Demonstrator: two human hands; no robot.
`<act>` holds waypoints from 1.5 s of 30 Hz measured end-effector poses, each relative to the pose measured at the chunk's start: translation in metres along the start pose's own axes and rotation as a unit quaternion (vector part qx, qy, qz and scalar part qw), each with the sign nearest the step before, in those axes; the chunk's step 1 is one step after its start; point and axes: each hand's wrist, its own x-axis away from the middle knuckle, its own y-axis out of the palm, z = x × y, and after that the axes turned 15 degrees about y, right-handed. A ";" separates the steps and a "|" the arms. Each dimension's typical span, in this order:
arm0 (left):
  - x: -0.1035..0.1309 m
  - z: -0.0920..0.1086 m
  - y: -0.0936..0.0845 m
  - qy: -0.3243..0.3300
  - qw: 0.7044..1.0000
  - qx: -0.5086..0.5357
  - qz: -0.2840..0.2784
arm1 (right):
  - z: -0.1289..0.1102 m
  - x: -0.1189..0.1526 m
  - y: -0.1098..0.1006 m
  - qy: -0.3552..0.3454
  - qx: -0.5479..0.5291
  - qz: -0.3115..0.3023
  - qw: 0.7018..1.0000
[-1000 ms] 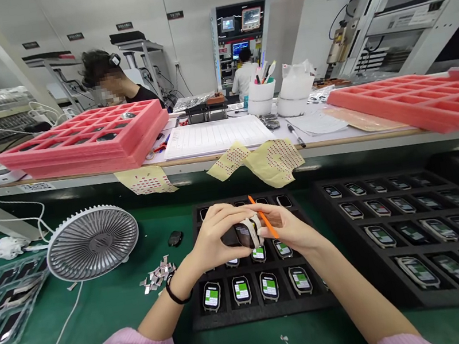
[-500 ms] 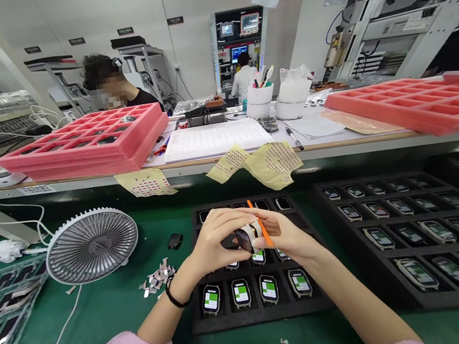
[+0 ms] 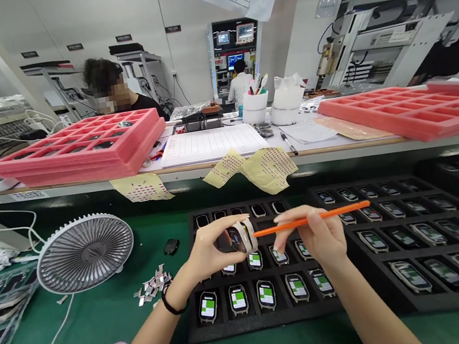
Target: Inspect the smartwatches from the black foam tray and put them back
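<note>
My left hand is closed around a light-coloured smartwatch case, held on edge with its dark face turned left. A gap shows between its two layers on the right side. In my right hand is a thin orange stick, pinched like a pen, its pointed tip at or very near that gap. Below both hands lies a black foam tray with watches in its pockets. In the front row, a watch shows a lit green-and-white screen.
A second black tray of watches stands right. To the left are a fan, small silvery pieces, a dark watch part and a clear tray. Pink foam trays sit on the shelf. A co-worker is behind it.
My right hand has drawn back to the right from the watch and turned the orange stick from steep to nearly level. My left hand still grips the watch case.
</note>
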 end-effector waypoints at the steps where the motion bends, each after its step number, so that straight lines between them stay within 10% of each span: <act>1: 0.000 0.001 0.000 -0.008 1.000 -0.002 0.003 | 0.000 0.002 0.001 -0.022 0.014 0.010 1.000; 45: 0.004 -0.004 0.005 -0.018 0.998 -0.058 0.024 | -0.002 0.006 0.016 -0.089 0.194 0.042 0.976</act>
